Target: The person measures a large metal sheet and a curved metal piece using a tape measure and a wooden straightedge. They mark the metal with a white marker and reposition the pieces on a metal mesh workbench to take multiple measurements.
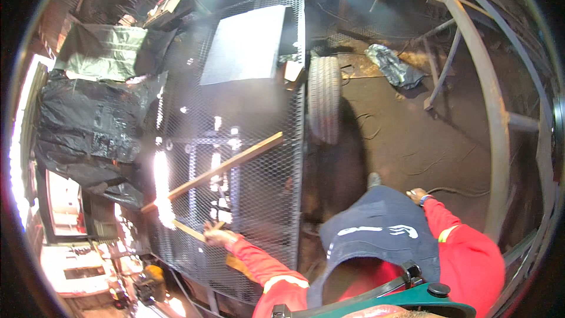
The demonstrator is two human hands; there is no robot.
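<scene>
My left hand (218, 235) is over the black expanded-metal mesh bed (259, 182), its fingers closed round a short wooden strip (189, 231). A longer wooden batten (235, 164) lies diagonally across the mesh just beyond that hand. Another piece of wood (241, 268) rests by my left forearm, partly covered by the sleeve. My right hand (417, 196) hangs out to the right of my dark apron, above the floor. Its fingers look curled; whatever they may hold is too small to make out. A thin cable (459, 191) on the floor runs near it.
A pale sheet panel (244, 44) lies on the far part of the mesh. A tyre (324, 100) stands along the bed's right side. Black plastic sheeting (91, 121) covers things at left. A curved steel frame (493, 112) rises at right, with a crumpled silvery bag (391, 66) nearby.
</scene>
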